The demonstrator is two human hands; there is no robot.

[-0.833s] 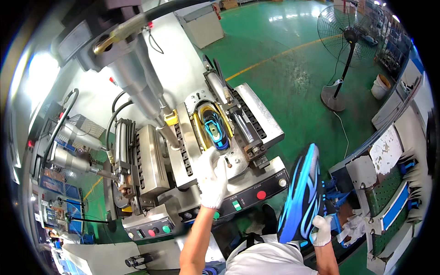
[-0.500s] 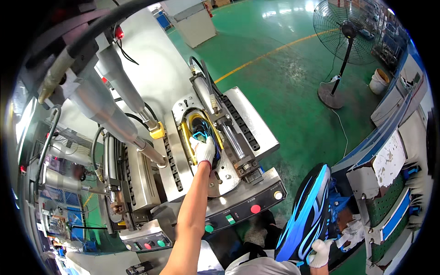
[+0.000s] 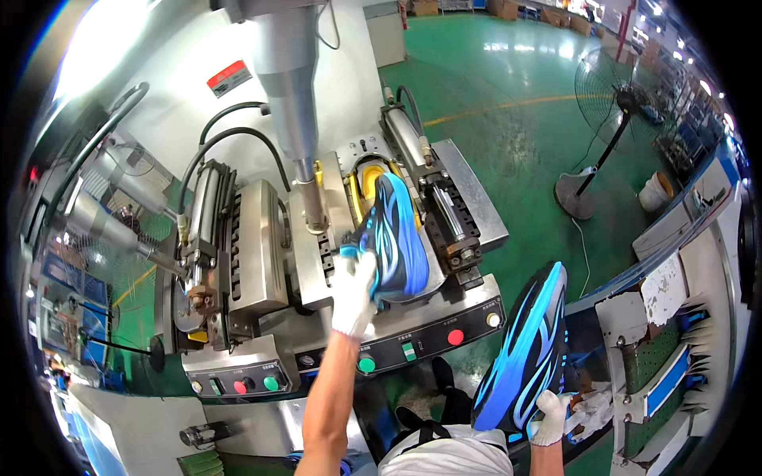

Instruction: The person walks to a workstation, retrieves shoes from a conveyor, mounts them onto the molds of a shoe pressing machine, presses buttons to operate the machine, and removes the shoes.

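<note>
My left hand (image 3: 355, 289), in a white glove, is closed on a blue and black sports shoe (image 3: 403, 246) by its collar end. The shoe is tilted over the front of the metal press (image 3: 397, 319), its toe toward the yellow-lined cradle (image 3: 370, 181), part of which it hides. Off to the right, my right hand (image 3: 549, 419), also gloved, grips a second blue and black sports shoe (image 3: 524, 349) near its heel end. That shoe is held nearly upright beside the press, toe pointing away from me.
A thick metal press cylinder (image 3: 290, 87) hangs just left of the cradle. Red and green buttons line the control panel (image 3: 432, 337) in front. A second press station (image 3: 258, 246) stands at left, a bench (image 3: 651, 317) at right, a floor fan (image 3: 583, 190) farther back.
My left hand has come out of the cradle toward me, bringing the shoe up with it. My right hand still holds its shoe. The view has shifted left.
</note>
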